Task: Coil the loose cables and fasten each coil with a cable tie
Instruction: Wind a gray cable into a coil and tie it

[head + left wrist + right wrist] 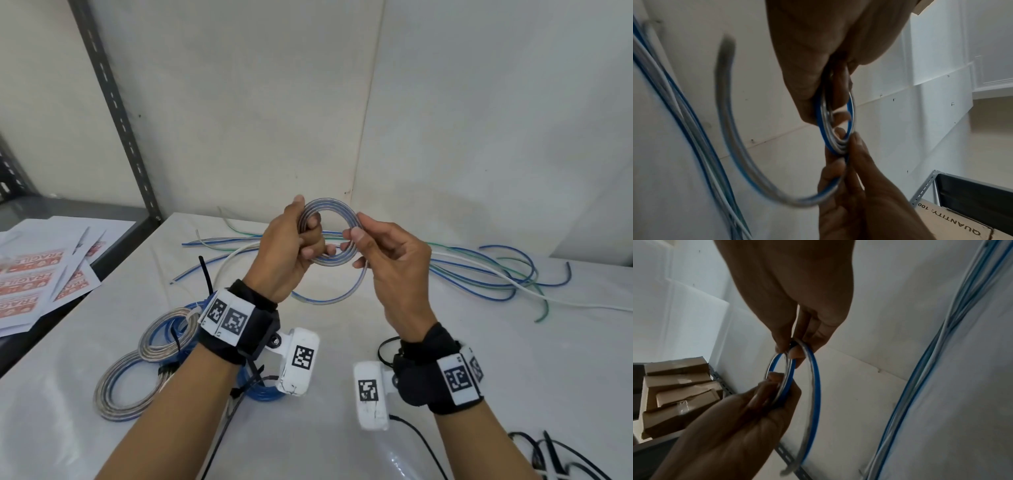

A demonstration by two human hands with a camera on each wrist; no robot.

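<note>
I hold a small coil (337, 208) of clear cable with a blue stripe up over the white table (376, 329). My left hand (301, 245) grips the coil's left side, fingers curled through the ring. My right hand (358, 236) pinches its right side between thumb and fingers. The cable's loose tail (325, 300) hangs in an arc under the coil. The left wrist view shows the coil (821, 129) edge-on between both hands. The right wrist view shows the coil (787, 382) and the tail (816, 402). Several loose blue, white and green cables (479, 274) lie behind.
Tied coils (168, 337) (123, 387) and a blue one (260, 390) lie at the front left. A black cable tie (207, 274) lies nearby, more black ties (555, 459) at the front right. Fragile labels (34, 281) cover a left shelf beside a metal upright (116, 102).
</note>
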